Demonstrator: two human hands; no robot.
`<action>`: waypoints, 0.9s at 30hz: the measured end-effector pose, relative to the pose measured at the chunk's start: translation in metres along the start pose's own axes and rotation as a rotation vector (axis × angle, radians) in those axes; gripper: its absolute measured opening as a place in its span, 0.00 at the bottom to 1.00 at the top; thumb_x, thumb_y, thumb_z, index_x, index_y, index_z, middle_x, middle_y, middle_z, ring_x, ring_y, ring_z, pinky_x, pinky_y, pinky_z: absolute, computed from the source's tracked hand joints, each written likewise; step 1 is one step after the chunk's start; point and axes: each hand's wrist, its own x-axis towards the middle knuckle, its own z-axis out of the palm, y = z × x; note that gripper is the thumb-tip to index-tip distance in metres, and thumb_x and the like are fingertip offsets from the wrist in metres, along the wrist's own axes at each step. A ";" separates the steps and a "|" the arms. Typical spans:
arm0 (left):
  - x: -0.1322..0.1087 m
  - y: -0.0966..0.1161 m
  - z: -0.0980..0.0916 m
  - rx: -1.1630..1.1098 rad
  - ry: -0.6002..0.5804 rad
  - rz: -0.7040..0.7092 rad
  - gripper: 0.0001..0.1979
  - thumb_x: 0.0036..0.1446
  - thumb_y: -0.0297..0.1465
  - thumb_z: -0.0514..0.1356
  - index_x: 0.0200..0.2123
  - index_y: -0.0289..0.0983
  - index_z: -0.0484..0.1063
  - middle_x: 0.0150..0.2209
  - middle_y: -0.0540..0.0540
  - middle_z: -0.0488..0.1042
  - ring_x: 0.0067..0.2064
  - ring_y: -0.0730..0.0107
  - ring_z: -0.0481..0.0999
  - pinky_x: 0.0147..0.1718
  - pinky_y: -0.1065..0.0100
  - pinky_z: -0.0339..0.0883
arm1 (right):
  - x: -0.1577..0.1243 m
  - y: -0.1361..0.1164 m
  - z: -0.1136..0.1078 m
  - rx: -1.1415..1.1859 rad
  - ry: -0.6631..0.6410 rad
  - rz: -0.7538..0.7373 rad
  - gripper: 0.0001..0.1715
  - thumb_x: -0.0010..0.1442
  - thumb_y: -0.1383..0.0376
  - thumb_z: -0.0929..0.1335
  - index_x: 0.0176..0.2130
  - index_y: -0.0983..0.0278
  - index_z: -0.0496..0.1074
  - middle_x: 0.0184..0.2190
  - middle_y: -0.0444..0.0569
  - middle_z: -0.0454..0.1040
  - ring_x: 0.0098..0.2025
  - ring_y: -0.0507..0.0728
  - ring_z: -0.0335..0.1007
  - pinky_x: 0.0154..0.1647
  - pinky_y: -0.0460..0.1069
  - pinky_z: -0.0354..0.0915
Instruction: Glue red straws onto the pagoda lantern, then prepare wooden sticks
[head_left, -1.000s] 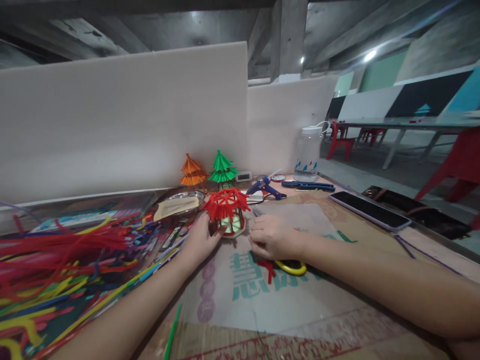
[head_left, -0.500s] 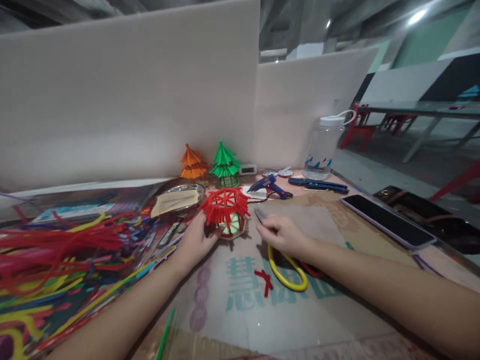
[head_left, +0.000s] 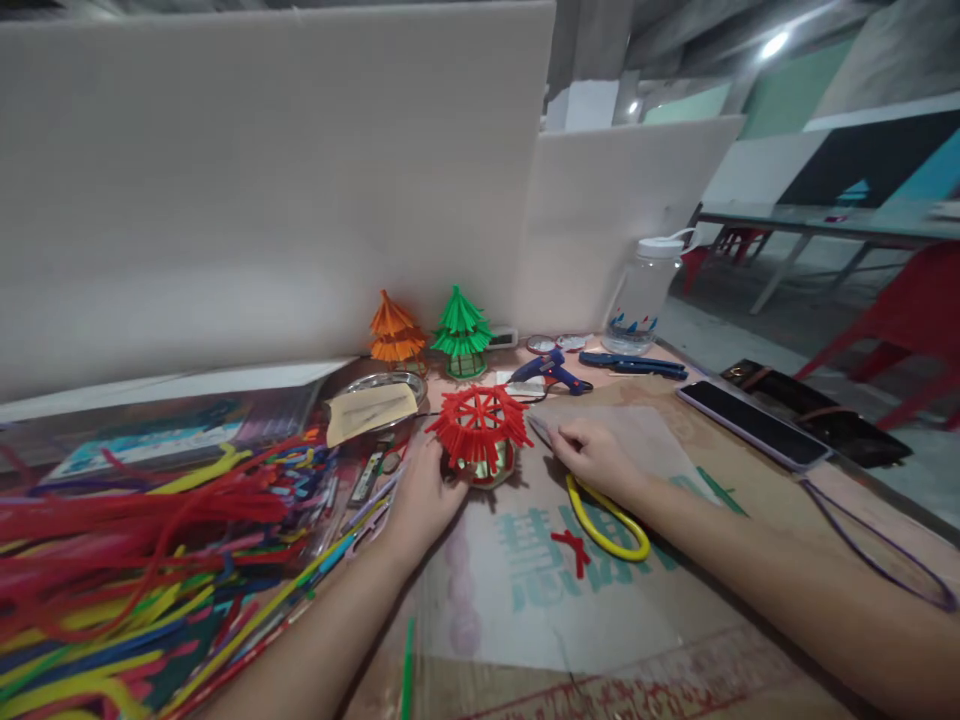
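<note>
My left hand (head_left: 429, 497) is closed around the lower left side of a small pavilion model, its fingers partly hidden behind it. The model has a round red fringed roof (head_left: 480, 420) of pipe-cleaner pieces with spokes on top, over a pale green base (head_left: 491, 472). To its right, my right hand (head_left: 592, 452) grips a pair of scissors by the middle. Their grey blade tip points toward the model, and a yellow handle loop (head_left: 611, 535) hangs below the hand. Short red pipe-cleaner pieces (head_left: 574, 552) lie on the sheet beneath.
An orange model (head_left: 395, 330) and a green model (head_left: 460, 330) stand by the white partition. Behind lie a blue glue gun (head_left: 551, 372), pliers (head_left: 634, 365) and a bottle (head_left: 641, 300). A phone (head_left: 754, 425) sits at right, many coloured pipe cleaners (head_left: 150, 530) at left.
The view has swung, so the table things sit a little differently in it. Both hands keep their holds on the red-roofed model and the scissors.
</note>
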 end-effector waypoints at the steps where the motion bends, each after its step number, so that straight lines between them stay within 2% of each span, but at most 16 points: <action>1: 0.000 0.000 0.000 -0.003 0.001 0.004 0.12 0.61 0.30 0.60 0.49 0.38 0.69 0.50 0.38 0.76 0.54 0.52 0.76 0.55 0.50 0.70 | -0.001 0.000 0.000 -0.013 0.018 0.018 0.25 0.66 0.56 0.61 0.20 0.61 0.55 0.18 0.43 0.58 0.23 0.52 0.54 0.28 0.50 0.48; 10: 0.002 -0.012 0.000 -0.026 -0.029 -0.016 0.12 0.62 0.33 0.60 0.49 0.39 0.70 0.49 0.38 0.76 0.54 0.49 0.76 0.55 0.48 0.70 | 0.007 0.002 0.001 -0.078 0.031 0.111 0.25 0.65 0.55 0.60 0.20 0.61 0.55 0.16 0.43 0.59 0.22 0.51 0.54 0.26 0.49 0.48; 15: 0.008 -0.014 0.003 0.020 -0.015 -0.042 0.19 0.63 0.39 0.59 0.54 0.37 0.70 0.54 0.36 0.76 0.59 0.46 0.73 0.60 0.47 0.66 | 0.009 0.001 0.000 -0.072 0.004 0.083 0.25 0.65 0.54 0.60 0.20 0.61 0.54 0.17 0.44 0.59 0.23 0.52 0.54 0.26 0.49 0.46; 19: 0.008 -0.009 0.001 0.061 -0.018 -0.057 0.20 0.60 0.38 0.61 0.54 0.39 0.72 0.56 0.38 0.76 0.60 0.47 0.73 0.62 0.50 0.65 | 0.008 -0.001 -0.005 -0.068 -0.034 0.029 0.25 0.65 0.56 0.60 0.20 0.61 0.54 0.18 0.44 0.60 0.24 0.52 0.54 0.28 0.49 0.47; 22: 0.001 -0.001 -0.003 0.092 0.017 -0.123 0.18 0.60 0.39 0.61 0.50 0.38 0.74 0.50 0.37 0.79 0.56 0.46 0.77 0.58 0.49 0.68 | 0.003 -0.004 -0.012 -0.077 -0.048 0.014 0.24 0.67 0.58 0.60 0.21 0.62 0.55 0.19 0.43 0.60 0.24 0.52 0.54 0.29 0.49 0.47; 25: -0.009 0.010 -0.008 0.110 0.065 -0.196 0.15 0.59 0.37 0.61 0.47 0.37 0.75 0.46 0.37 0.80 0.51 0.44 0.79 0.52 0.48 0.72 | -0.008 -0.010 -0.026 -0.081 -0.092 0.013 0.25 0.69 0.58 0.61 0.22 0.62 0.60 0.19 0.43 0.60 0.23 0.51 0.53 0.27 0.48 0.46; 27: -0.017 0.017 -0.010 0.102 0.076 -0.222 0.15 0.58 0.36 0.62 0.47 0.38 0.75 0.46 0.37 0.81 0.49 0.44 0.80 0.50 0.48 0.73 | -0.020 -0.016 -0.037 -0.066 -0.182 -0.019 0.22 0.69 0.59 0.64 0.24 0.64 0.67 0.20 0.42 0.64 0.23 0.51 0.56 0.26 0.47 0.48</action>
